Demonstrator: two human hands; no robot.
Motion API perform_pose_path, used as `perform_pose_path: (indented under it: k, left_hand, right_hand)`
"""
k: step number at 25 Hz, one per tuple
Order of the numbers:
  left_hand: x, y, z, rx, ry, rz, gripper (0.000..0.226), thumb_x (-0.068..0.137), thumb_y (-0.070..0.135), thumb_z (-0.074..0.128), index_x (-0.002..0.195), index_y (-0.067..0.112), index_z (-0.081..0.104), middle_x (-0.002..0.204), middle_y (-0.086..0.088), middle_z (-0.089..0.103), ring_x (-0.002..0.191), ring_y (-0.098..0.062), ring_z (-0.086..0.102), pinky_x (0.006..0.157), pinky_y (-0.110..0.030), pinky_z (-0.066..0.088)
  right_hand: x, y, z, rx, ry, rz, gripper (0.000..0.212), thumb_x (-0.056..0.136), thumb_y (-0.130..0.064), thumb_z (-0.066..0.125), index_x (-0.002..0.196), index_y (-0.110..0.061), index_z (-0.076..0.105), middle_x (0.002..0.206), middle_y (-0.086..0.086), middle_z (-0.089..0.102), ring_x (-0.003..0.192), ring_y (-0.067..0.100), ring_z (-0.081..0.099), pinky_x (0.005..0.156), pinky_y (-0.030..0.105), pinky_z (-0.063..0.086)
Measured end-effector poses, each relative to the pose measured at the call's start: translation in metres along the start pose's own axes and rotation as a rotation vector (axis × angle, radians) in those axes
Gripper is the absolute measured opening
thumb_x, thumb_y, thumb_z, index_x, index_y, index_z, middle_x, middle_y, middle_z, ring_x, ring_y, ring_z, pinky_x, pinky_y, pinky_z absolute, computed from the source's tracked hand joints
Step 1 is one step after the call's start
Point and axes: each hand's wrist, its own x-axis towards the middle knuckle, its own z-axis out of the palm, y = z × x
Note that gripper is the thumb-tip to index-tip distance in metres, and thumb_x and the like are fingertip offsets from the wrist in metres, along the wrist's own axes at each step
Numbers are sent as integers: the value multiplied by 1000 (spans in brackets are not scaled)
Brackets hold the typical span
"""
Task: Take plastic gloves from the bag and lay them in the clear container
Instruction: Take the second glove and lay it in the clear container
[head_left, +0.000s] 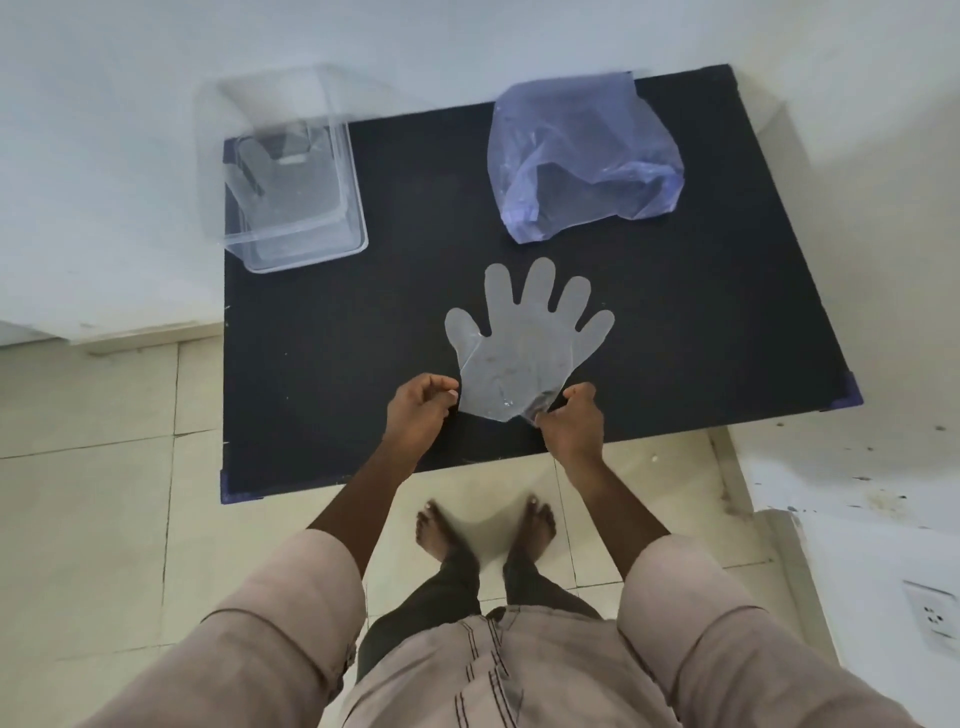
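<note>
From your head camera you look down on a matte black table (675, 312) with a slightly grainy top and small purple corner pieces, set on pale glossy floor tiles. Spread flat over its near middle is a thin, translucent plastic glove (524, 338), milky grey against the black, its four fingers and thumb fanned out away from you and the cuff turned toward you, faintly creased and crumpled at the wrist end. Your left hand (421, 410) is curled at the cuff's left corner, thumb and fingertips drawn together at the film's edge; whether they actually grip it I cannot tell. Your right hand (571, 421) is pinched closed on the bunched right corner of the cuff. At the far left corner sits the clear container (291, 208), a rigid rectangular tub with rounded corners and glossy walls, and another flat glove (260, 166) lies on its bottom. Well apart, at the far right, the bag (582, 150) slumps in soft, wrinkled, bluish-violet film, its mouth gaping toward you. Your loose beige sleeves are rolled up above the forearms.
</note>
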Motion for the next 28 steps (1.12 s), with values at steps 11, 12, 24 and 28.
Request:
perform_pose_path:
  k: [11, 12, 24, 28]
  left_hand:
    - [-8, 1, 25, 390, 139, 479, 46, 75, 13, 82, 116, 18, 64, 124, -5, 52, 107, -20, 55, 94, -30, 53]
    - [-5, 3, 26, 407, 131, 490, 41, 76, 15, 81, 115, 17, 66, 123, -5, 53, 106, -19, 55, 94, -29, 52]
    - [3, 72, -5, 255, 44, 499, 6, 78, 17, 79, 80, 17, 74, 97, 1, 62, 88, -13, 59, 75, -17, 46]
    - [2, 101, -14, 198, 7, 450, 13, 76, 11, 79, 70, 21, 72, 84, 1, 66, 75, -11, 63, 58, -12, 51]
  right_hand:
    - [-13, -40, -50, 826, -180, 308, 44, 82, -4, 70, 123, -4, 55, 80, 8, 67, 65, 12, 57, 62, 29, 52]
    - [-13, -42, -54, 845, -190, 311, 41, 82, -4, 70, 121, -3, 58, 79, 7, 67, 65, 12, 56, 62, 29, 52]
    - [3, -27, -107, 78, -97, -548, 78, 69, -33, 85, 134, -22, 43, 126, -2, 47, 103, 12, 54, 79, 26, 52]
    - [12, -38, -107, -157, -151, -735, 76, 65, -23, 89, 131, -13, 54, 127, 8, 54, 100, 16, 57, 84, 29, 52]
